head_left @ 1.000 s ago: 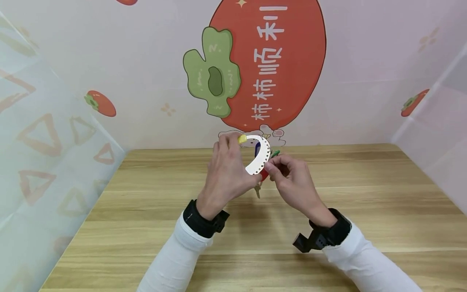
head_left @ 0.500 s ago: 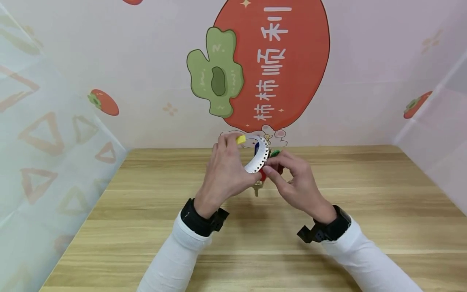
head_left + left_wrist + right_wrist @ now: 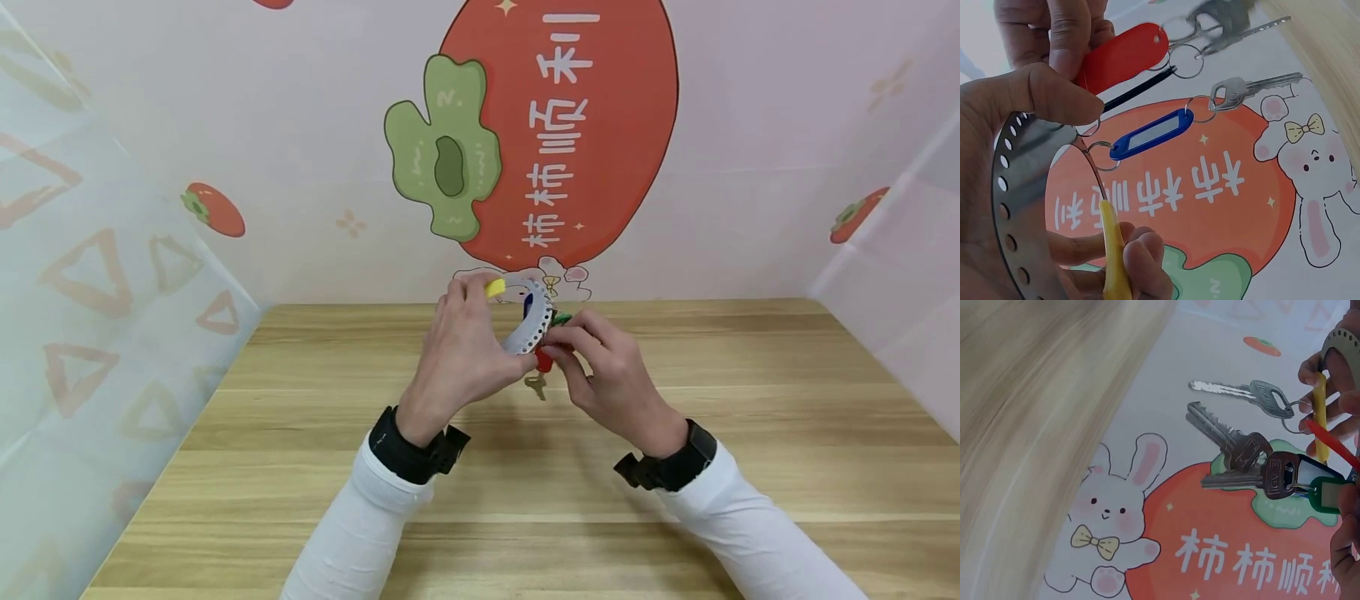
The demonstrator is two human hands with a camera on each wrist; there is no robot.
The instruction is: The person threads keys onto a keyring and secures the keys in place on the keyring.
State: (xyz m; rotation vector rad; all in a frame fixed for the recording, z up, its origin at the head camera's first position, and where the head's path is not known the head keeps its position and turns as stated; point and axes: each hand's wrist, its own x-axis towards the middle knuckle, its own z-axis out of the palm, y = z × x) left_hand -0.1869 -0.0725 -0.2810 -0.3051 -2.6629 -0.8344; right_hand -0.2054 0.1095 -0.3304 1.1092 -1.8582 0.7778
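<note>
My left hand grips a curved metal key-ring plate, its edge lined with holes, with a yellow clasp near the fingertips. My right hand pinches at the plate's holed edge. A red key tag lies against the right fingers in the left wrist view, with a blurred key beyond it. From the plate hangs a blue key tag on a split ring, carrying a silver key. A dark tag shows edge-on. A green key tag holds a dark key. The right fingertips are partly hidden.
Both hands are above a wood-grain table, near its back edge. Behind it rises a pale backdrop with a large red persimmon print. Black wrist cameras sit on both wrists.
My right hand's fingers have drawn closer together at the plate's edge. The plate has tilted slightly, and the key below the red tag has swung. My left hand stays almost still.
</note>
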